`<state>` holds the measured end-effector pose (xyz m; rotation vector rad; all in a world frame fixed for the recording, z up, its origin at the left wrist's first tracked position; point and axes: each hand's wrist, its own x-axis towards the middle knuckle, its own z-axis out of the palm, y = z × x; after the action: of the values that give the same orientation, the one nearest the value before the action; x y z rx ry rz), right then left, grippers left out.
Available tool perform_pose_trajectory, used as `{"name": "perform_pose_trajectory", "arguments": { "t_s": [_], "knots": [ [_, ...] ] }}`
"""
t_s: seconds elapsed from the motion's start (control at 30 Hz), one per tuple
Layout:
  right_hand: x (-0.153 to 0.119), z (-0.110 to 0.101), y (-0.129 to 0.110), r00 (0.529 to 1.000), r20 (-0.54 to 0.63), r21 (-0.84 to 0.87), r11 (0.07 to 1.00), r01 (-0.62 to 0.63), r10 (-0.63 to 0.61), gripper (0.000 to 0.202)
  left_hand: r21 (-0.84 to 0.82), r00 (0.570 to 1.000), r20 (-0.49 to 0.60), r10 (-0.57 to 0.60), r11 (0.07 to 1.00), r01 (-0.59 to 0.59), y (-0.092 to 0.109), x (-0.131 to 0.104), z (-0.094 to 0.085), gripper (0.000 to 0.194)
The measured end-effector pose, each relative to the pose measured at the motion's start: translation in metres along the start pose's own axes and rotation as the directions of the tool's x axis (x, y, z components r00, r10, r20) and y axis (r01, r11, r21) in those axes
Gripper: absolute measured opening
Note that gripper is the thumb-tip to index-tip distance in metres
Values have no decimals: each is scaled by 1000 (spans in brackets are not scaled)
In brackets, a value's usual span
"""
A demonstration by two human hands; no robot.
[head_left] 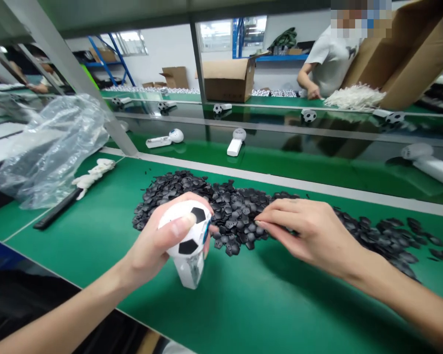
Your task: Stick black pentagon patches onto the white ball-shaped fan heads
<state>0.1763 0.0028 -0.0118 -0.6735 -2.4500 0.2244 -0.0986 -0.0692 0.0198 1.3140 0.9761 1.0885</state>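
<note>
A ball-headed white device [189, 270], likely light, rigid and smooth, best gripped around its head, is held above the green surface [236, 300] by the left hand's [166, 231] curled fingers, handle pointing down. The right fingers [280, 216] pinch at black pieces [231, 204]; their hold is unclear.

On our workbench [243, 305], we have a heap of pieces [239, 211]. Left of the heap lie a stick [59, 209] and a plastic bag [51, 147]; behind it are devices [237, 140] on a belt [299, 152], and farther behind, a box [227, 81].
</note>
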Motion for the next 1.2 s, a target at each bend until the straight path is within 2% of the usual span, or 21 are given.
{"name": "perform_pose_trajectory", "arguments": {
  "t_s": [0.1, 0.13, 0.17, 0.2, 0.23, 0.3, 0.33, 0.37, 0.4, 0.53, 0.63, 0.7, 0.77, 0.87, 0.9, 1.0, 1.07, 1.13, 1.17, 1.2],
  "knots": [
    [3, -18, -13, 979, -91, 289, 945, -151, 184, 16, -28, 982, -33, 185, 982, -186, 9, 12, 11, 48],
    [4, -23, -17, 962, -115, 373, 908, -191, 249, 13, 15, 960, -31, 278, 961, -277, 11, 18, 14, 47],
    [6, -29, -21, 940, -128, 451, 863, -228, 316, 12, 83, 920, -22, 390, 918, -387, 13, 26, 16, 46],
    [8, -34, -24, 915, -132, 526, 809, -262, 382, 11, 166, 857, 4, 515, 845, -509, 14, 35, 18, 45],
    [10, -40, -27, 886, -126, 599, 746, -291, 447, 12, 247, 773, 46, 633, 742, -623, 14, 46, 19, 45],
    [13, -51, -32, 830, -87, 728, 604, -324, 551, 16, 348, 564, 187, 804, 483, -803, 12, 68, 22, 52],
    [13, -57, -34, 812, -60, 780, 535, -324, 580, 17, 378, 486, 268, 832, 373, -847, 11, 78, 23, 57],
    [14, -62, -36, 803, -28, 822, 471, -320, 595, 18, 405, 431, 339, 836, 284, -869, 10, 87, 24, 62],
    [13, -66, -37, 802, 9, 855, 411, -315, 597, 18, 426, 394, 399, 828, 213, -879, 10, 95, 26, 65],
    [13, -73, -38, 811, 178, 918, 203, -341, 557, 16, 472, 325, 571, 753, 22, -881, 12, 108, 35, 65],
    [12, -71, -35, 810, 283, 910, 124, -396, 513, 20, 467, 271, 665, 695, -105, -878, 14, 104, 37, 52],
    [11, -70, -33, 810, 350, 885, 116, -450, 471, 23, 462, 256, 716, 650, -165, -872, 14, 101, 36, 38],
    [8, -72, -32, 793, 408, 847, 136, -514, 453, 22, 446, 260, 744, 616, -168, -879, 14, 100, 35, 31],
    [5, -76, -33, 760, 456, 785, 192, -589, 464, 21, 398, 252, 731, 635, -95, -913, 14, 102, 37, 31],
    [4, -78, -33, 752, 462, 771, 207, -603, 470, 22, 393, 273, 715, 644, -47, -918, 14, 103, 38, 29],
    [2, -79, -32, 743, 467, 760, 212, -614, 479, 24, 429, 402, 650, 645, 126, -894, 12, 103, 43, 24],
    [2, -76, -26, 774, 424, 800, 205, -563, 469, 21, 465, 477, 579, 661, 212, -859, 9, 100, 48, 27],
    [2, -69, -18, 811, 331, 858, 204, -472, 482, 20, 464, 524, 443, 728, 314, -828, 6, 96, 51, 42],
    [2, -64, -14, 815, 292, 883, 186, -430, 500, 21, 441, 573, 350, 741, 409, -799, 5, 95, 53, 51],
    [2, -58, -10, 808, 276, 904, 145, -402, 520, 24, 389, 646, 256, 719, 535, -750, 3, 96, 53, 57]
  ]
}}
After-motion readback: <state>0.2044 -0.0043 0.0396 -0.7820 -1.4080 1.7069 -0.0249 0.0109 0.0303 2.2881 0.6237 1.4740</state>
